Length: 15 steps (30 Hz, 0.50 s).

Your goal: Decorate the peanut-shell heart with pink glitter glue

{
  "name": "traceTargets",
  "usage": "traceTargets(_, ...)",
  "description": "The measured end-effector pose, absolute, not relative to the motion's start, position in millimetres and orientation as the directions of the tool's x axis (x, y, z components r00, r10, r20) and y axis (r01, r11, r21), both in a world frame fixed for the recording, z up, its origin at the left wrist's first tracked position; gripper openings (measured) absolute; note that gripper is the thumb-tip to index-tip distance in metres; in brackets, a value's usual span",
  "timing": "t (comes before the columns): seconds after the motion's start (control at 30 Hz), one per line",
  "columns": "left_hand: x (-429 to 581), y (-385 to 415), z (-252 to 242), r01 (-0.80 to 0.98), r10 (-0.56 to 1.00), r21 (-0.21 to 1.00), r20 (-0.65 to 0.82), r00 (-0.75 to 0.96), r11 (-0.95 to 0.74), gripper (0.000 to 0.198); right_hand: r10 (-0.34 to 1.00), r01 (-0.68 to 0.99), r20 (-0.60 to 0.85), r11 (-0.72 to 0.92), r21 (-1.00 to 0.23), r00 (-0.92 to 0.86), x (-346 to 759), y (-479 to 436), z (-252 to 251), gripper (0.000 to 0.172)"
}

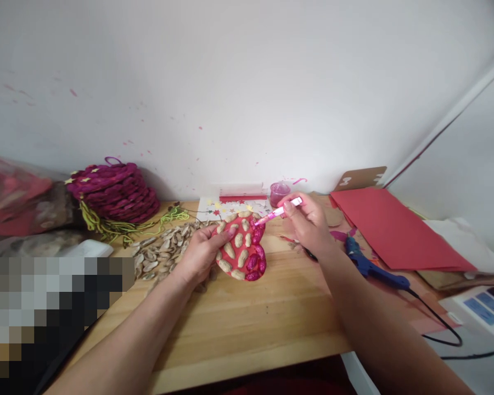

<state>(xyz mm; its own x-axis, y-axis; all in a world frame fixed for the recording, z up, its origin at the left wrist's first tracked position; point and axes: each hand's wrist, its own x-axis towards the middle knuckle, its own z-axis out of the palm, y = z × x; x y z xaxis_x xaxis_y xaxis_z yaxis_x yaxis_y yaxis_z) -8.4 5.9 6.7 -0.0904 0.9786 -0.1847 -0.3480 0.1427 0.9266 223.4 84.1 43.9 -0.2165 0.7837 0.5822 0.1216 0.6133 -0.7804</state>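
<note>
My left hand (pixel 203 249) grips the left side of a red heart-shaped piece (pixel 230 250) covered with peanut shells, thumb on its front. The shells along its right lobes are coated in shiny magenta paint; the others are bare tan. Between the fingers of my right hand (pixel 308 222) is a white paintbrush (pixel 284 209), smeared pink toward its tip, which points left and down to a magenta shell at the upper right. Behind it stands a small jar of pink paint (pixel 280 193). Loose peanut shells (pixel 160 249) are heaped beside and partly behind my left hand.
A purple braided yarn basket (pixel 115 192) with yellow-green strands stands at the back left. On the right are a blue glue gun (pixel 372 269) with its cord, red sheets (pixel 399 230) and a white power strip (pixel 481 307). A white wall rises behind the table.
</note>
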Motion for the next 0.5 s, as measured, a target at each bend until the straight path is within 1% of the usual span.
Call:
traceTargets(0.1, -10.0, 6.1, 3.2, -0.327, 0.982, 0.936, -0.168, -0.087, 0.131, 0.044, 0.789, 0.123, 0.588, 0.611, -0.782, -0.178, 223.9, 83.8, 44.4, 0.032)
traceTargets(0.23, -9.6, 5.7, 4.0, -0.323, 0.985, 0.938, -0.157, -0.071, 0.126, 0.045, 0.773, 0.106, 0.589, 0.623, -0.775, -0.236, 224.1, 83.7, 44.2, 0.034)
traceTargets(0.33, -8.5, 5.3, 5.3, -0.326, 0.985, 0.937, -0.155, -0.070, 0.124, 0.048, 0.775, 0.119, 0.598, 0.626, -0.771, -0.204, 224.1, 84.3, 44.5, 0.035)
traceTargets(0.4, -8.1, 5.0, 5.3, -0.318, 0.987, 0.941, -0.146, -0.073, 0.116, 0.048, 0.786, 0.084, 0.593, 0.613, -0.786, -0.175, 224.4, 85.3, 45.1, 0.037)
traceTargets(0.5, -8.1, 4.5, 4.7, -0.316, 0.990, 0.943, -0.127, -0.065, 0.101, 0.048, 0.795, 0.031, 0.570, 0.588, -0.809, -0.208, 224.4, 87.2, 45.6, 0.040)
